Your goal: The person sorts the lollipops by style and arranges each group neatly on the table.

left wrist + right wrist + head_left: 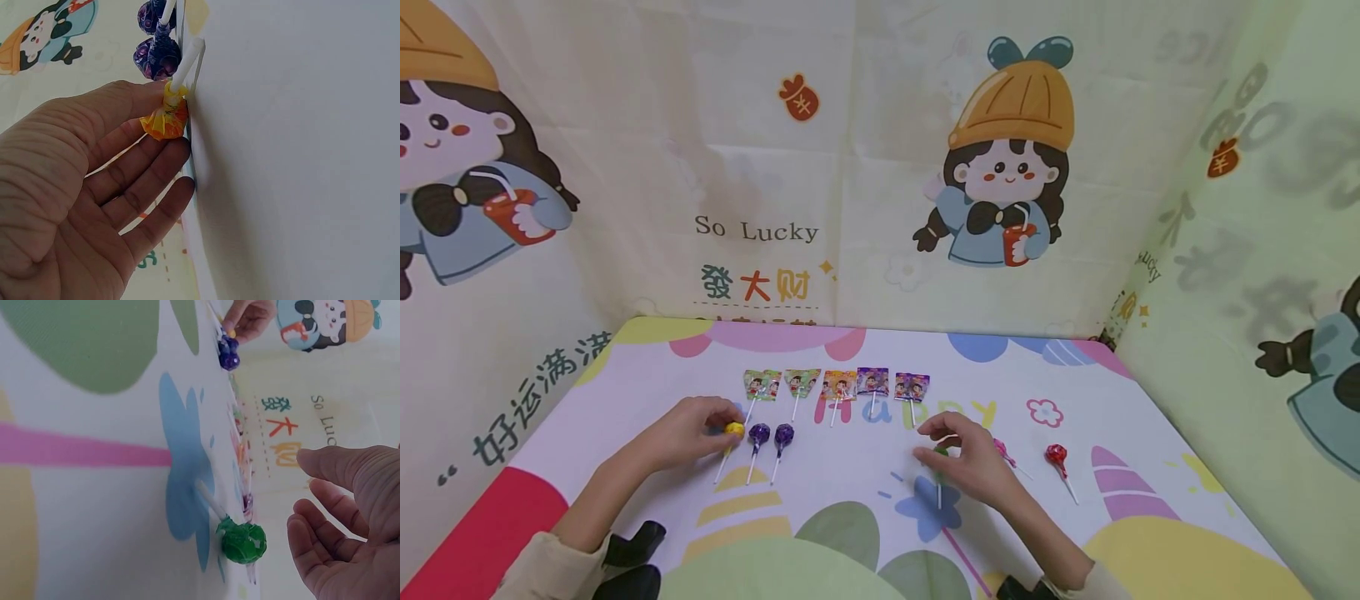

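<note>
A: What does the left hand (691,432) have?
B: The yellow lollipop (734,428), pinched by its wrapped head between thumb and fingers. It's at the left, just beside two purple lollipops (759,434), its stick pointing near.
A: And the right hand (968,460)?
B: Partly spread, fingers loosely bent, holding nothing. Below it is the green lollipop (244,542), on the printed blue flower (184,478); the right wrist view shows a gap between them.
A: How would these handle?
B: Light, I'd judge: a hard candy ball on a stiff, thin stick. The wrapper looks smooth, so it may slide a little, and the round head could roll under a sideways nudge.
A: Where would you take hold?
B: Across the head's widest part, or the twisted wrapper neck just under it. The stick offers less to grip, and the heavier head would probably swing. A gentle pinch should do; a knock might crack the candy.
</note>
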Demonstrator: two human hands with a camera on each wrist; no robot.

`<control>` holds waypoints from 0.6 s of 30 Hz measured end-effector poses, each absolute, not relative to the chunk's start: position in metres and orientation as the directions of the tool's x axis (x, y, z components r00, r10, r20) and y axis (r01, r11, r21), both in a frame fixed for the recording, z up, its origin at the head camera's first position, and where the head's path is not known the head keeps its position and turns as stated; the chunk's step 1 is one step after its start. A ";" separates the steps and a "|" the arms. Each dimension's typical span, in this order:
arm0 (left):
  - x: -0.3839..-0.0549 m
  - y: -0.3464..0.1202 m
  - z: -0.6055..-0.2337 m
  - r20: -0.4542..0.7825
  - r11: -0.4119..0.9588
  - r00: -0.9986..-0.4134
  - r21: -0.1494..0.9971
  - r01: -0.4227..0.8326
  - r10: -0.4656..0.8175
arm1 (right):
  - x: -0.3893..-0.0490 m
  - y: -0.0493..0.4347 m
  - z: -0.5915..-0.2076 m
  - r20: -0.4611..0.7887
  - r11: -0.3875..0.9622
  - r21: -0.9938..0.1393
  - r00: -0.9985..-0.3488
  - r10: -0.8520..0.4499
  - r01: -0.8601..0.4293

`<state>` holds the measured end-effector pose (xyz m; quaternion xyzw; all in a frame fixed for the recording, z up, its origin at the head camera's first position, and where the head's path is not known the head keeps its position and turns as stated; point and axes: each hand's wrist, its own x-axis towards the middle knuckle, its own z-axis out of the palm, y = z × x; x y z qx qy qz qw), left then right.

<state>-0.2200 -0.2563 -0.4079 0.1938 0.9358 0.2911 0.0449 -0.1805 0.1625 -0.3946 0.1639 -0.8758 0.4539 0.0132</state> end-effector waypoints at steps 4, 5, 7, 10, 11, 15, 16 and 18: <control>-0.220 -0.257 -0.408 0.032 0.753 -0.919 0.562 0.342 0.393 | -0.180 0.167 -0.396 0.164 0.544 -0.790 -0.952 -0.259 -0.284; -0.220 -0.257 -0.408 0.032 0.753 -0.919 0.562 0.343 0.394 | -0.180 0.168 -0.396 0.162 0.553 -0.784 -0.954 -0.253 -0.280; -0.220 -0.257 -0.407 0.031 0.752 -0.919 0.563 0.342 0.394 | -0.180 0.171 -0.397 0.162 0.573 -0.772 -0.957 -0.242 -0.275; -0.220 -0.256 -0.407 0.028 0.753 -0.921 0.566 0.336 0.390 | -0.180 0.174 -0.398 0.154 0.602 -0.751 -0.959 -0.238 -0.270; -0.220 -0.256 -0.407 0.027 0.753 -0.921 0.566 0.334 0.389 | -0.179 0.175 -0.399 0.151 0.612 -0.744 -0.960 -0.238 -0.269; -0.220 -0.256 -0.407 0.024 0.755 -0.922 0.567 0.330 0.386 | -0.180 0.177 -0.402 0.115 0.638 -0.729 -0.962 -0.246 -0.250; -0.220 -0.257 -0.407 0.023 0.754 -0.922 0.568 0.330 0.386 | -0.180 0.177 -0.402 0.103 0.640 -0.729 -0.964 -0.246 -0.241; -0.220 -0.257 -0.407 0.023 0.754 -0.922 0.568 0.329 0.385 | -0.180 0.178 -0.404 0.089 0.633 -0.738 -0.963 -0.253 -0.234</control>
